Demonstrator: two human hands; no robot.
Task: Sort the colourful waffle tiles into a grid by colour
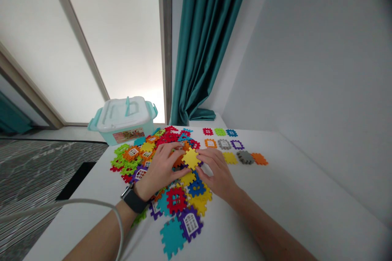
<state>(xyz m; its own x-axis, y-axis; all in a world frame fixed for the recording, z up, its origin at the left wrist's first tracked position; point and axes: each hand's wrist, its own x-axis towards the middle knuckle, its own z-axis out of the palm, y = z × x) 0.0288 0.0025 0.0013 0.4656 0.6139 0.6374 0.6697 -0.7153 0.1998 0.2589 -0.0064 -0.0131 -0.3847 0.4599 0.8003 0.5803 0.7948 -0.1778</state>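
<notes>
A person's left hand (163, 165) and right hand (219, 173) pinch a yellow tile (190, 158) between their fingertips, above a jumbled tile pile (176, 200) on a white table (290, 171) — nine tiles (224, 144) laid in three rows, many more left heaped.

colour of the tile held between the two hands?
Yellow; the tile shows in the head view, the only one.

- Held tile (190, 158): plain yellow
- Curtain (203, 49), twelve o'clock from it: dark teal
- Window tile (190, 223), six o'clock: purple, white lattice
- Carpet (30, 179), nine o'clock: grey, striped
- Tub (148, 129), ten o'clock: aqua, white lid (116, 115)
</notes>
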